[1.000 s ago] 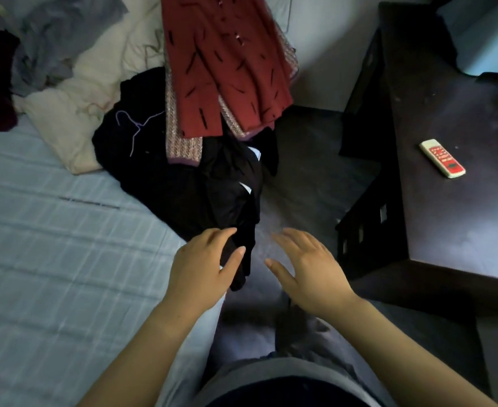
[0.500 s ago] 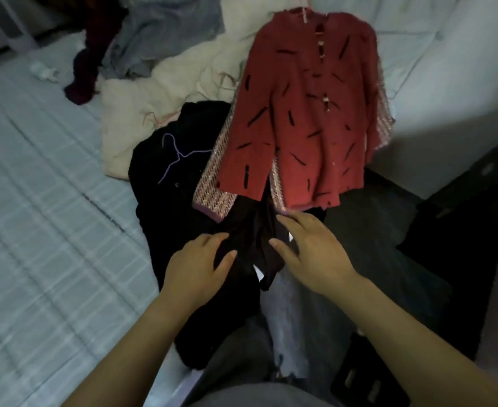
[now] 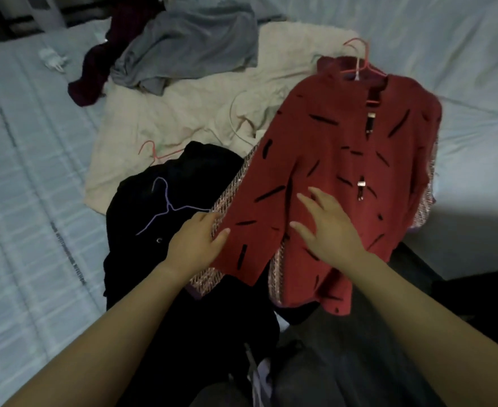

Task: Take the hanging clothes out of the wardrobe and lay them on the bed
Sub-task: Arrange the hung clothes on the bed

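Head view, red garment on pink hanger centre frame atop bed, left hand and right hand resting on it, fingers spread open, gripping nothing.

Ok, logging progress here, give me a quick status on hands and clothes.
Left hand open, fingertips at red top edge. Right hand open, flat on it. Top lies on bed, on its hanger. Nothing blocking.
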A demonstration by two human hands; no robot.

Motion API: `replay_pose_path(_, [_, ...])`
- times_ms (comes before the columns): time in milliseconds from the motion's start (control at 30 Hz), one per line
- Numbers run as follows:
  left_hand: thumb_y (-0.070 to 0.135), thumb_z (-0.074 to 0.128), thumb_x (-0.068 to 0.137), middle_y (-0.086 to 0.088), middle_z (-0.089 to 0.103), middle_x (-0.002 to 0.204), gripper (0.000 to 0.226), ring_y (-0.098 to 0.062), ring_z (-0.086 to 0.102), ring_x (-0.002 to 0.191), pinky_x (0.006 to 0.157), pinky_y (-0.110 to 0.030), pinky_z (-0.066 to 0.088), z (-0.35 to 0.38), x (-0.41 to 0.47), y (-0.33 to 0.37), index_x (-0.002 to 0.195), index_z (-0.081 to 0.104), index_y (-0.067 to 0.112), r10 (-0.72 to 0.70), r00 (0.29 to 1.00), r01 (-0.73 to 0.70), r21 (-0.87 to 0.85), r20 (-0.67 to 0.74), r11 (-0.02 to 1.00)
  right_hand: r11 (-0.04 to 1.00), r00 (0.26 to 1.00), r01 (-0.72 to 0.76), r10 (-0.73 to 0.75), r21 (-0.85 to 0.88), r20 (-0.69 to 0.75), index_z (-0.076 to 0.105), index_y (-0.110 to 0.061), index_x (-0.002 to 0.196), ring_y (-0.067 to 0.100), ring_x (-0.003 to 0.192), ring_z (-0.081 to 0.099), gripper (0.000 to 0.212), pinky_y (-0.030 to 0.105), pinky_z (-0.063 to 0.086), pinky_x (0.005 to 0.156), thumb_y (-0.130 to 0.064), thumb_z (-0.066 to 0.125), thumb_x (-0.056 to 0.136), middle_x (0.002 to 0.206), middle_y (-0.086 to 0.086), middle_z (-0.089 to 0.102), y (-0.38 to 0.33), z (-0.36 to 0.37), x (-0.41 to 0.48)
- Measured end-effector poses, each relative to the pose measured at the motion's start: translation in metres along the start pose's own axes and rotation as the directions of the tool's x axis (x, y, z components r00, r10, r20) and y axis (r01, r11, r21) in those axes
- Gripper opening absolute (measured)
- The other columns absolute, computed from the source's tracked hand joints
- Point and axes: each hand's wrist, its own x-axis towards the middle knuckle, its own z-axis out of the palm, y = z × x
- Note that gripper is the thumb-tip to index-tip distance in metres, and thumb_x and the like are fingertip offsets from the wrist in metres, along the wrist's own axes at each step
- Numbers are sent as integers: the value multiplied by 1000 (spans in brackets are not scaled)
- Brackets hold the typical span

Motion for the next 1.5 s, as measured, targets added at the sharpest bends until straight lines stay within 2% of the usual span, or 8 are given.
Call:
replay_pose_path(167, [54,47,90,-5,39,142,60,-23,43,126,99,-34,38,21,62,5,140,36,22,-138,990,131,-138,-43,982,999,999,-4,2,-40,-48,36,-17,143,39,139,19,69,65,29,102,-44,62,84,153,14,21,43,15,74])
replay_pose_path(367, [66,53,79,-6,24,152,84,-24,25,139,113,-39,26,61,113,11,147,24,25,-306,950,278,-283,-61,918,1000,999,3,-5,28,52,19,-29,148,33,142,6,77,62,28,105,-59,48,83,158,2,4,85,48,103])
replay_pose_path(467, [72,51,75,-7,37,146,93,-24,36,133,110,-41,31,77,129,7,148,21,24,-349,937,334,-303,7,892,997,996,50,-54,62,65,18,-30,148,32,143,8,75,57,29,107,-63,40,85,158,-2,3,104,57,104])
replay_pose_path(667, [45,58,86,4,62,106,43,-14,58,93,74,-28,42,84,99,37,121,52,22,-397,893,328,-295,-214,897,974,977,145,-169,176,129,22,-32,147,25,144,6,71,50,30,106,-53,51,86,157,-9,-1,127,48,107])
replay_pose_path(800, [32,60,88,12,61,92,18,-8,58,83,65,-15,37,80,62,80,105,59,25,-400,841,296,-309,-364,904,927,959,181,-240,327,150,30,-29,145,21,143,11,67,33,20,109,-42,59,86,157,-10,2,141,30,101])
replay_pose_path(1067, [32,65,82,9,63,95,27,-1,56,86,76,-11,40,101,30,158,107,65,21,-297,827,159,-306,-478,939,882,961,201,-263,426,91,34,-24,144,11,140,22,68,27,20,111,-47,56,84,154,-5,22,157,-26,96])
replay_pose_path(1300, [41,50,84,0,61,119,50,-10,56,107,92,-17,40,160,36,201,130,53,21,-201,937,96,-343,-285,934,821,907,399,-419,408,-45,43,-18,138,18,136,29,58,27,21,110,-40,60,87,148,2,34,122,-43,96])
replay_pose_path(1500, [47,52,83,6,61,120,52,-9,58,106,91,-28,47,154,33,171,133,48,30,-152,957,65,-328,-248,942,812,845,475,-528,339,80,47,-20,136,26,141,22,53,43,23,114,-33,63,87,149,5,34,78,-5,114])
